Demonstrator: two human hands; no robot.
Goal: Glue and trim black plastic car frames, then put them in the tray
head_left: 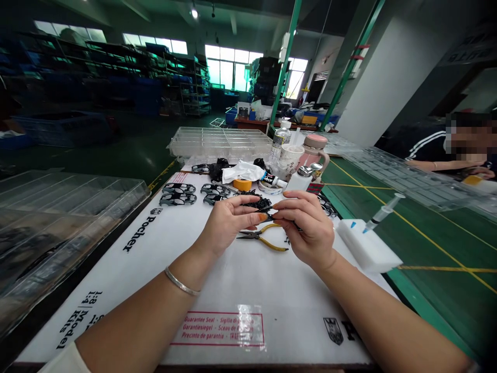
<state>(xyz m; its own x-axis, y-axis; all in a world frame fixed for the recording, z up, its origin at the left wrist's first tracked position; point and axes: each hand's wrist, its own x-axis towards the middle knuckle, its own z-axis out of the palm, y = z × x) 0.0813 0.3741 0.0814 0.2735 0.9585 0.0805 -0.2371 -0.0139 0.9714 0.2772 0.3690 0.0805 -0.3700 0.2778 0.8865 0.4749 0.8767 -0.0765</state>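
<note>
My left hand (229, 220) and my right hand (305, 223) meet above a white printed board (163, 269), fingers pinched together on a small black part (268, 209) held between them. A silver bangle sits on my left wrist. Just below the hands lie yellow-handled pliers (264, 237). Beyond the fingers is a heap of small black parts (254, 199), and to the left several flat black pieces (178, 192) lie in rows.
A white block (367, 248) holds a syringe (382, 211) at the right. Behind stand an orange tape roll (242, 184), a glue tube (272, 179), bottles, a cup (291, 155) and clear trays (221, 140). Clear trays (58, 207) lie left. Another person (454, 145) sits far right.
</note>
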